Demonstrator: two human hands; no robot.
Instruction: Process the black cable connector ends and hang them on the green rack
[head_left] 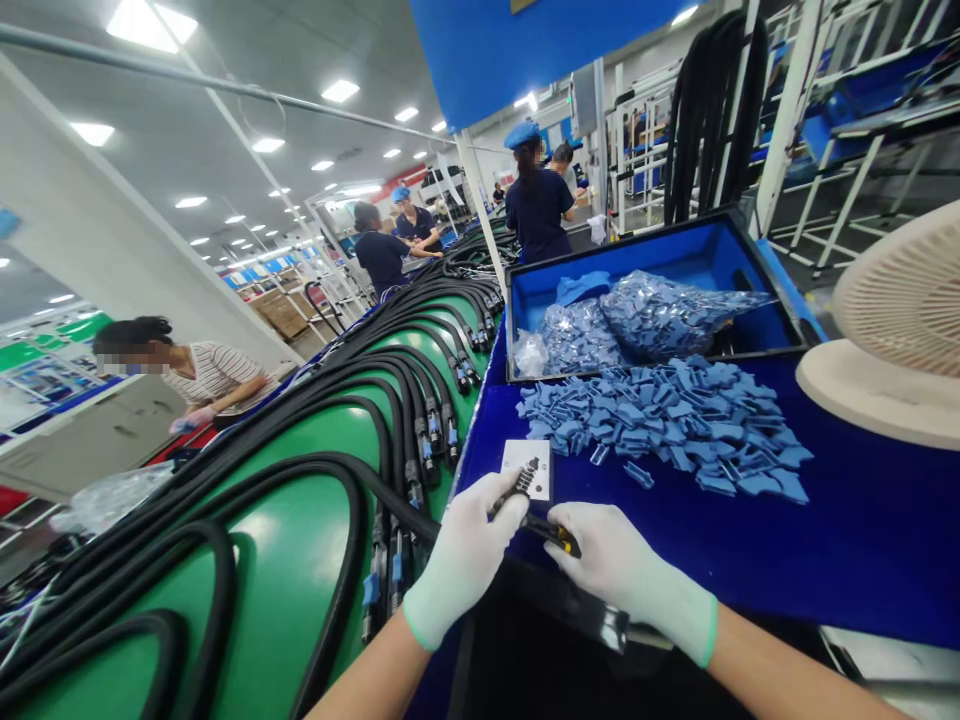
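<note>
My left hand (472, 540), in a white glove, is closed around the end of a thick black cable (375, 485) that comes in from the left. Just beyond its fingertips lies a white block (541, 458), with a dark toothed part (529, 476) over it; whether that part belongs to the cable end I cannot tell. My right hand (622, 565), gloved too, grips a black-and-yellow handle (564, 540) close to the left fingers. Its working end is hidden. Below the right hand sits a shiny metal piece (613, 630) on something dark.
Loose blue plastic clips (667, 420) are heaped on the blue table (862, 540). Behind them stands a blue bin (675, 250) with bagged clips. A fan (877, 390) is at right. Many black cables with connectors lie on the green surface (277, 540) at left. Several people work farther off.
</note>
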